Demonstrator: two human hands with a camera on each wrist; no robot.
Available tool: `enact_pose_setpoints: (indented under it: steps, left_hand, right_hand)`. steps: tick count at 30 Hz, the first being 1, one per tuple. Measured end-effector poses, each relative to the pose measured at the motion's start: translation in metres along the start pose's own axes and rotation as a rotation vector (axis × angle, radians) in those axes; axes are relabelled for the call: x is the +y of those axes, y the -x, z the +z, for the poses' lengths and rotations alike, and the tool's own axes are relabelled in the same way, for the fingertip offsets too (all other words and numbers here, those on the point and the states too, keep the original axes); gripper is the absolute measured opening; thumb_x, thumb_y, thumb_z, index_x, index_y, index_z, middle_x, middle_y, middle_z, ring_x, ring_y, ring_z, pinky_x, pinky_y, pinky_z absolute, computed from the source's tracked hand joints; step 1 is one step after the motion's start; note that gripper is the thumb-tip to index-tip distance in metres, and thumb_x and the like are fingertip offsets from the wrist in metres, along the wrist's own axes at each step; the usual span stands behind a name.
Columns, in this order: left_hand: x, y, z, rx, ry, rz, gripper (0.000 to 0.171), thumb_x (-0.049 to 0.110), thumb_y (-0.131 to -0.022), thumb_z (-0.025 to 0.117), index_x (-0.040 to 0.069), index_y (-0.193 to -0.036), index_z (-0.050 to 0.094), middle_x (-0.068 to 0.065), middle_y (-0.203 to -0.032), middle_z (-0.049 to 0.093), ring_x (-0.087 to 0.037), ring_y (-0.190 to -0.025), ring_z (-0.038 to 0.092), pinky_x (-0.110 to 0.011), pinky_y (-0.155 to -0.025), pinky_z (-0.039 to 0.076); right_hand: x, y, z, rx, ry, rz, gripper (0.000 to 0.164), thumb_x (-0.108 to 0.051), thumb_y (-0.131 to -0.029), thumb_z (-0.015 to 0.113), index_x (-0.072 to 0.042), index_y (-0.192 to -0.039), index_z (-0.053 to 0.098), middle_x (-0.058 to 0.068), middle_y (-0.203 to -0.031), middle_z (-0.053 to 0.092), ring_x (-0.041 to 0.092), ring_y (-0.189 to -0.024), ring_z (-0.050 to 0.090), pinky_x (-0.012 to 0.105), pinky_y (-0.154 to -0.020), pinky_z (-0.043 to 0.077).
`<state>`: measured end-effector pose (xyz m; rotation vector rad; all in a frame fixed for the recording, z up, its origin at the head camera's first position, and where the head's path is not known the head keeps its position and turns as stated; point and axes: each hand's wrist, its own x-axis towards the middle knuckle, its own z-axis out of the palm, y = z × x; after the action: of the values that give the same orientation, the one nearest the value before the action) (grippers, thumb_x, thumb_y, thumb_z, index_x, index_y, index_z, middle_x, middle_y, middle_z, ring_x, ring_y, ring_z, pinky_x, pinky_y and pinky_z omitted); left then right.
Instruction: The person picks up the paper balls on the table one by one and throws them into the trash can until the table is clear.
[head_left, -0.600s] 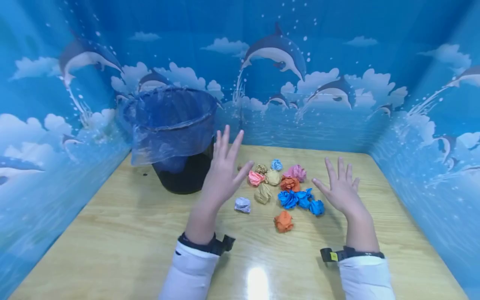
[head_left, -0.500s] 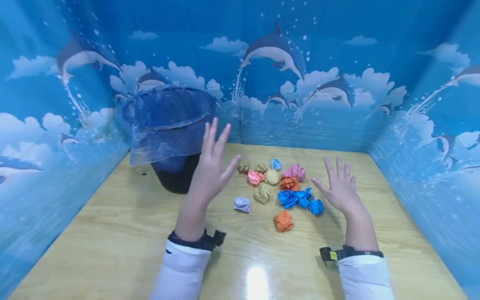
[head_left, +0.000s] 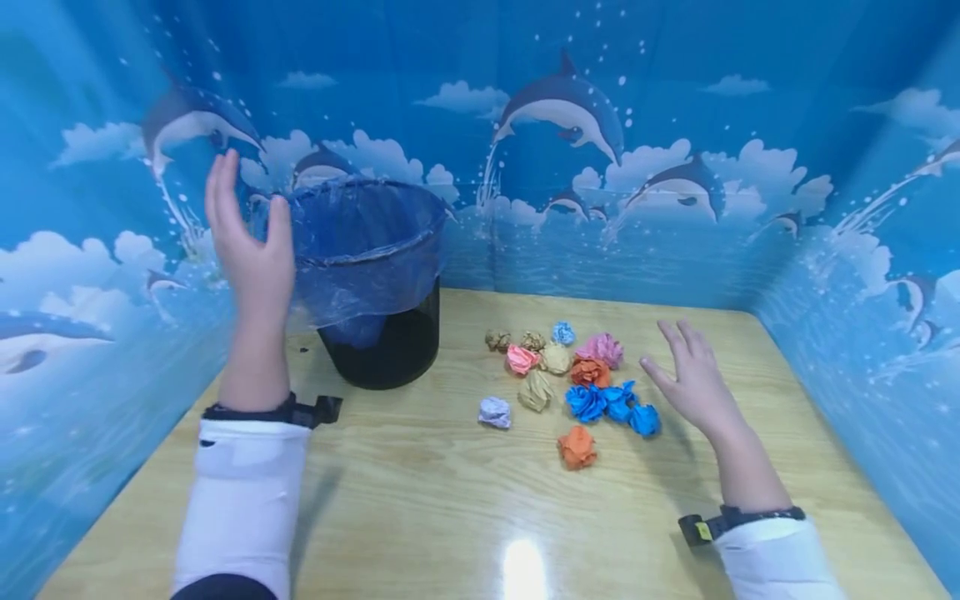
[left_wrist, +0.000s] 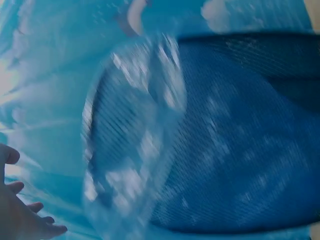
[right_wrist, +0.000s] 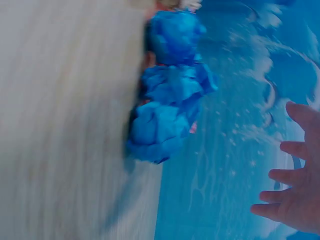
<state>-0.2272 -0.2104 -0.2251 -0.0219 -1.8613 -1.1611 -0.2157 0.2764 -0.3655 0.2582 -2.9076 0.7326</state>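
Observation:
My left hand (head_left: 255, 258) is raised at the left side of the black bin (head_left: 390, 346), fingers straight and thumb apart, holding nothing. A translucent blue bin liner (head_left: 367, 287) is folded over the bin's rim; the left wrist view looks into the lined mouth (left_wrist: 240, 140). My right hand (head_left: 697, 383) hovers just right of the crumpled paper balls, fingers extended and holding nothing. Nearest to it are several blue paper balls (head_left: 618, 402) in a row, also large in the right wrist view. An orange paper ball (head_left: 577, 447) lies closest to me.
More paper balls lie mid-table: a lilac one (head_left: 495, 412), a coral one (head_left: 522, 359), a pink one (head_left: 602, 350), a light blue one (head_left: 563, 333) and several tan ones (head_left: 536, 391). Dolphin-print curtains (head_left: 660, 100) enclose the wooden table (head_left: 420, 517) at the back and sides.
My left hand has moved left and up, from in front of the bin's right side to beyond its left rim. The right hand has tilted slightly left; the paper balls stay put.

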Motion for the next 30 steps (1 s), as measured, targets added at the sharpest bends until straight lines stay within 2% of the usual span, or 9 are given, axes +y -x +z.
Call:
enact_pose_setpoints:
  steps: [2, 7, 13, 20, 26, 30]
  left_hand:
    - [-0.008, -0.010, -0.003, -0.017, -0.033, -0.105, 0.056, 0.029, -0.100, 0.048, 0.025, -0.152, 0.030, 0.006, -0.160, 0.018, -0.003, -0.145, 0.015, -0.022, -0.117, 0.013]
    - [-0.027, -0.027, -0.007, -0.078, -0.070, -0.311, 0.056, 0.037, -0.101, 0.042, 0.035, -0.153, 0.022, 0.015, -0.160, 0.011, -0.002, -0.146, 0.010, -0.028, -0.119, 0.010]
    - [-0.039, -0.037, -0.009, -0.131, -0.011, -0.482, 0.057, 0.042, -0.101, 0.038, 0.040, -0.153, 0.014, 0.018, -0.161, 0.005, -0.003, -0.147, 0.006, -0.030, -0.121, 0.009]
    - [-0.057, -0.047, -0.006, -0.154, 0.059, -0.623, 0.060, 0.044, -0.101, 0.037, 0.038, -0.154, 0.010, 0.013, -0.162, 0.000, -0.007, -0.149, 0.001, -0.029, -0.121, 0.011]
    - [-0.069, -0.055, -0.002, -0.141, 0.147, -0.709, 0.060, 0.040, -0.101, 0.038, 0.034, -0.155, 0.013, 0.009, -0.163, 0.004, -0.007, -0.149, 0.007, -0.025, -0.120, 0.014]
    - [-0.073, -0.058, 0.001, -0.192, 0.195, -0.746, 0.062, 0.039, -0.102, 0.038, 0.032, -0.156, 0.008, 0.008, -0.164, 0.000, -0.008, -0.150, 0.005, -0.027, -0.121, 0.012]
  right_hand:
    - [0.000, 0.000, 0.000, -0.040, 0.012, 0.005, 0.076, -0.045, -0.100, 0.045, -0.001, -0.154, 0.014, 0.034, -0.155, 0.006, 0.058, -0.139, 0.007, 0.075, -0.104, 0.015]
    - [0.003, 0.005, 0.005, -0.125, 0.026, -0.002, 0.075, -0.038, -0.099, 0.051, 0.009, -0.149, 0.021, 0.039, -0.150, 0.017, 0.059, -0.135, 0.018, 0.071, -0.106, 0.019]
    - [0.007, 0.015, 0.014, -0.207, 0.064, -0.040, 0.073, -0.031, -0.095, 0.061, 0.016, -0.141, 0.031, 0.043, -0.140, 0.031, 0.061, -0.127, 0.029, 0.069, -0.103, 0.028]
    - [0.012, 0.024, 0.026, -0.306, 0.136, -0.046, 0.077, -0.032, -0.091, 0.066, 0.019, -0.138, 0.033, 0.043, -0.136, 0.037, 0.061, -0.124, 0.035, 0.067, -0.101, 0.033]
    - [0.014, 0.024, 0.033, -0.351, 0.169, -0.045, 0.076, -0.030, -0.089, 0.068, 0.019, -0.137, 0.035, 0.044, -0.134, 0.038, 0.060, -0.122, 0.039, 0.064, -0.101, 0.036]
    - [0.012, 0.022, 0.033, -0.380, 0.194, 0.000, 0.078, -0.032, -0.089, 0.068, 0.017, -0.139, 0.034, 0.043, -0.133, 0.040, 0.058, -0.122, 0.041, 0.063, -0.100, 0.038]
